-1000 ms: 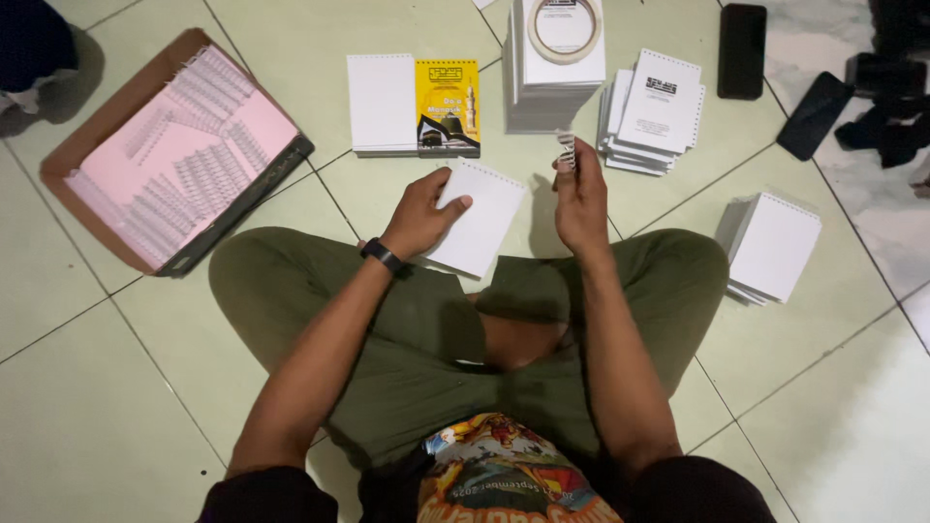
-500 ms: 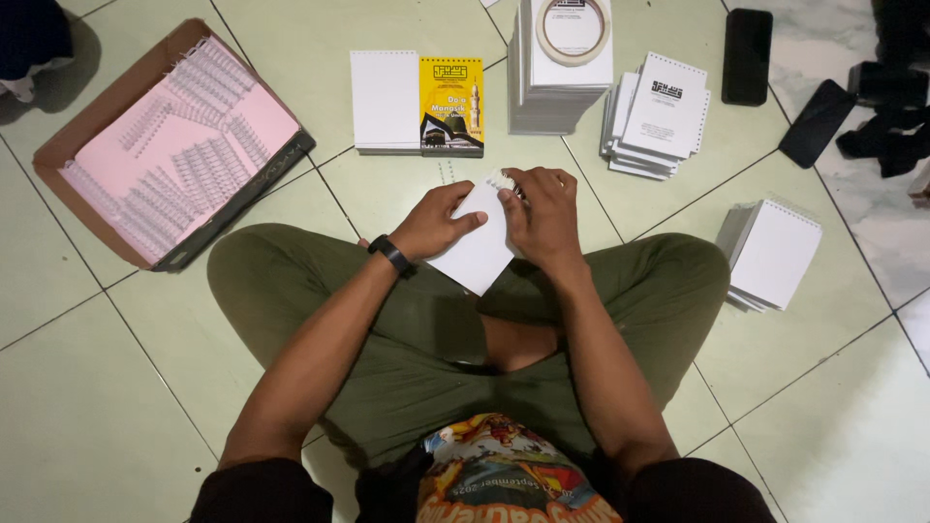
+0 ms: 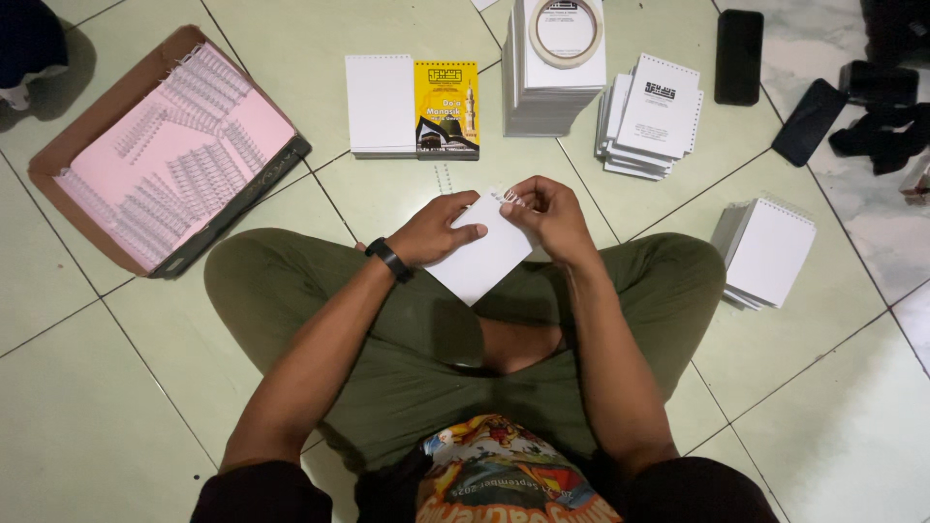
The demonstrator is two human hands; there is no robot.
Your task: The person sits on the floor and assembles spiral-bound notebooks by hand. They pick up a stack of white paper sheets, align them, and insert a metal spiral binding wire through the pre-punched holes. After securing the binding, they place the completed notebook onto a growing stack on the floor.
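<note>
Pale green tiled floor (image 3: 126, 407). Since a second ago the right hand (image 3: 547, 218) has come down; both hands now grasp the white booklet (image 3: 481, 254) over the lap, left hand (image 3: 436, 232) steadying it, right pinching the wire spiral (image 3: 511, 199) at its far edge.

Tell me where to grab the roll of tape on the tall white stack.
Take the roll of tape from straight above, fingers across its outer rim or one hooked into the open centre. It lies flat on the tall white stack, so only its top and sides are free.
</note>
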